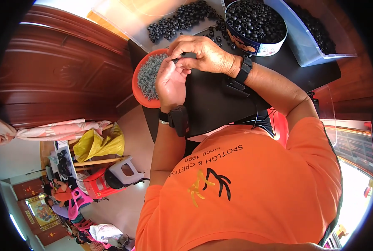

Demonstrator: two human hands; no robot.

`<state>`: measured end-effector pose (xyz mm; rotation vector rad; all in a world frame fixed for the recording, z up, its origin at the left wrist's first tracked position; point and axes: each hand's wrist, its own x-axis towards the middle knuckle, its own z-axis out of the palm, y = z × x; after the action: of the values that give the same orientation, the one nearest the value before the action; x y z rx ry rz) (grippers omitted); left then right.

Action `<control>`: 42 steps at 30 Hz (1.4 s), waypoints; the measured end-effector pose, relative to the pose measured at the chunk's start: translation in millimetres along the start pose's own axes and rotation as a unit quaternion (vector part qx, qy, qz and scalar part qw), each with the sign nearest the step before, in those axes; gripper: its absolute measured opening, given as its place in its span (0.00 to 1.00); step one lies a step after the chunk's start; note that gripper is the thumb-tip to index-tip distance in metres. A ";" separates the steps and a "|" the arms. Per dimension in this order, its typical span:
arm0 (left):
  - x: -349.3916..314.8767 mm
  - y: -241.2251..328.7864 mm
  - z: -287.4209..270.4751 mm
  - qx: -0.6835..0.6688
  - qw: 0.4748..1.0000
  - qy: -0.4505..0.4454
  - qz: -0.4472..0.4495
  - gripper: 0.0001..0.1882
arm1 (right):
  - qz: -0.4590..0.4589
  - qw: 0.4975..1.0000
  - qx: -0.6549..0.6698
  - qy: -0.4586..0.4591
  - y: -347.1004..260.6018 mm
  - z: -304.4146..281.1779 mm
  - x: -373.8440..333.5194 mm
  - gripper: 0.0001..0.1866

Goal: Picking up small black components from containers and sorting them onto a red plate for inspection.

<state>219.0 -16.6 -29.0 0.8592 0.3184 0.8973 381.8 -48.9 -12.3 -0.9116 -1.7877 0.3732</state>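
Note:
My left hand [172,85] is raised at the right rim of an orange bowl [137,93], its palm partly showing. My right hand [204,53] reaches in from the right, with bent fingers meeting the left fingertips. A small black cap-like piece [175,60] is pinched where the two hands meet; overlapping fingers hide part of it. Many small grey pieces [149,75] fill the bowl; their exact kind is too small to tell. Beyond my hands, loose black hollow pieces [182,19] lie in a heap in a clear shallow tray [138,21].
A round tin [270,50] heaped with black pieces stands at the far right of the black table [211,104]. Beside it sits a translucent blue bin [305,56] with more inside. Plastic stools [126,171], a yellow sack [98,142] and several people are at the lower left.

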 end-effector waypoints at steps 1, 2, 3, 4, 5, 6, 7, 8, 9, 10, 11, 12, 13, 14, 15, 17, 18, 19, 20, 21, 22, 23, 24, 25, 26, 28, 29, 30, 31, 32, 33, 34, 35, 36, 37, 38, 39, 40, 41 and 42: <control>-0.2 0.0 0.0 -0.001 1.000 -0.002 0.000 0.12 | 0.005 1.000 0.005 -0.003 -0.4 -0.1 0.1 0.15; -0.1 0.1 0.0 -0.001 1.000 -0.002 0.001 0.12 | 0.005 1.000 0.006 -0.004 -2.2 -0.3 1.2 0.15; 0.3 0.0 0.2 0.000 1.000 -0.003 0.008 0.12 | 0.005 1.000 -0.001 -0.003 -5.1 -0.8 2.6 0.14; 0.4 0.1 0.1 0.000 1.000 -0.004 0.015 0.12 | 0.005 1.000 -0.007 -0.002 -6.7 -0.7 3.4 0.13; 0.8 -0.5 0.0 -0.001 1.000 -0.004 0.014 0.12 | 0.006 1.000 -0.007 -0.002 -5.2 -0.9 2.7 0.13; 0.9 -1.0 -0.6 0.000 1.000 -0.004 0.009 0.12 | 0.002 1.000 -0.005 -0.005 -2.3 -0.8 1.6 0.14; 0.9 -1.2 -1.1 0.000 1.000 -0.004 0.003 0.12 | -0.001 1.000 -0.002 -0.008 -0.1 -1.1 1.1 0.15; 0.8 -0.7 -0.3 -0.001 1.000 -0.004 0.003 0.12 | 0.000 1.000 -0.002 -0.009 0.8 -2.0 1.3 0.15; 0.8 0.6 1.2 0.008 1.000 -0.013 0.000 0.12 | -0.003 1.000 0.003 -0.010 1.5 -2.8 1.5 0.15; 0.6 1.2 2.2 0.017 1.000 -0.022 -0.003 0.12 | -0.006 1.000 0.008 -0.011 1.5 -3.4 1.4 0.15; 0.2 1.0 1.6 0.016 1.000 -0.021 -0.003 0.12 | -0.005 1.000 0.009 -0.013 1.0 -3.3 1.4 0.15; 0.2 0.5 0.9 0.019 1.000 -0.010 0.000 0.12 | -0.005 1.000 0.003 -0.012 0.0 -3.7 1.6 0.14; 0.4 0.1 0.2 0.021 1.000 0.001 0.002 0.12 | -0.005 1.000 -0.003 -0.012 -0.8 -3.8 1.7 0.13; 0.2 0.0 -0.5 0.020 1.000 0.003 0.002 0.12 | -0.004 1.000 -0.001 -0.014 -0.8 -3.7 1.8 0.13; 0.5 0.7 -1.7 0.013 1.000 0.000 0.007 0.12 | -0.019 1.000 -0.004 -0.005 0.6 -3.9 2.9 0.12; 2.8 3.9 -8.5 -0.007 1.000 -0.018 0.013 0.12 | -0.017 1.000 -0.002 0.011 5.2 -7.1 5.2 0.10; 4.2 5.4 -12.6 -0.009 1.000 -0.017 0.013 0.12 | -0.028 0.997 -0.052 0.039 13.9 -8.3 6.0 0.09; 5.2 6.4 -16.2 -0.015 1.000 -0.003 0.022 0.12 | 0.026 0.995 -0.081 0.056 16.8 -9.5 5.3 0.09; 6.4 8.3 -17.7 -0.022 0.999 0.010 0.031 0.11 | 0.080 0.988 -0.111 0.073 19.1 -11.4 4.8 0.08; 8.2 9.5 -20.9 -0.033 0.999 0.008 0.029 0.10 | 0.078 0.983 -0.138 0.092 30.3 -13.8 4.0 0.08; 8.7 10.4 -23.4 -0.036 0.999 0.007 0.029 0.10 | 0.079 0.983 -0.140 0.090 35.7 -16.8 2.2 0.08; 8.6 11.8 -25.5 -0.038 0.999 0.010 0.034 0.10 | 0.095 0.974 -0.189 0.076 38.4 -19.1 1.0 0.08; 8.6 12.8 -27.3 -0.040 0.998 0.013 0.040 0.11 | 0.110 0.963 -0.238 0.062 41.0 -21.2 0.0 0.07; 8.9 13.6 -29.0 -0.042 0.998 0.018 0.042 0.11 | 0.098 0.962 -0.249 0.052 44.0 -23.0 -0.9 0.07; 8.7 14.0 -28.3 -0.045 0.998 0.018 0.041 0.11 | 0.099 0.962 -0.251 0.051 46.4 -24.1 -1.9 0.07; 8.0 14.7 -26.9 -0.047 0.998 0.016 0.038 0.11 | 0.096 0.954 -0.283 0.007 49.9 -24.5 -3.6 0.07; 8.5 15.8 -27.3 -0.046 0.998 0.014 0.034 0.11 | 0.111 0.960 -0.255 -0.017 48.5 -23.4 -2.3 0.07; 8.7 14.7 -26.7 -0.048 0.998 0.014 0.035 0.11 | 0.111 0.960 -0.256 -0.019 46.3 -21.5 -2.4 0.07; 8.9 13.4 -26.0 -0.039 0.998 0.027 0.037 0.11 | 0.119 0.960 -0.248 -0.042 43.0 -18.4 -3.6 0.08; 8.6 12.9 -24.4 -0.029 0.998 0.039 0.038 0.11 | 0.127 0.960 -0.240 -0.066 39.4 -15.6 -3.6 0.08; 8.3 12.3 -24.5 -0.030 0.998 0.039 0.038 0.11 | 0.159 0.956 -0.225 -0.096 40.2 -10.9 -3.9 0.10; 8.1 12.0 -25.0 -0.029 0.998 0.040 0.040 0.11 | 0.160 0.956 -0.226 -0.097 40.3 -6.4 -4.8 0.10; 8.3 11.5 -24.3 -0.030 0.998 0.038 0.040 0.11 | 0.134 0.953 -0.249 -0.106 38.9 -3.8 -6.9 0.10; 8.6 11.6 -24.2 -0.033 0.998 0.035 0.037 0.11 | 0.109 0.949 -0.272 -0.115 39.1 -1.1 -8.6 0.10; 8.9 12.8 -25.0 -0.041 0.998 0.028 0.025 0.11 | 0.117 0.948 -0.271 -0.120 42.9 2.8 -8.9 0.11; 11.6 11.1 -24.8 -0.052 0.998 0.017 0.008 0.11 | 0.127 0.944 -0.280 -0.118 44.5 6.2 -8.7 0.11; 11.0 11.0 -30.2 -0.065 0.998 -0.003 0.015 0.12 | 0.130 0.939 -0.289 -0.131 44.9 12.0 -5.2 0.11; 8.3 11.8 -28.3 -0.060 0.998 -0.005 0.006 0.12 | 0.139 0.932 -0.304 -0.140 48.3 12.5 -6.0 0.11; 9.0 12.0 -28.8 -0.065 0.998 -0.002 -0.001 0.13 | 0.130 0.935 -0.300 -0.137 53.9 12.5 -6.6 0.11; 9.1 11.8 -29.8 -0.054 0.998 0.009 0.004 0.14 | 0.122 0.938 -0.295 -0.135 60.0 14.5 -7.4 0.11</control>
<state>200.9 9.9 -38.0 0.7537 0.2796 0.9218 394.2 -12.2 -60.9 -1.5757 -2.0892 0.1108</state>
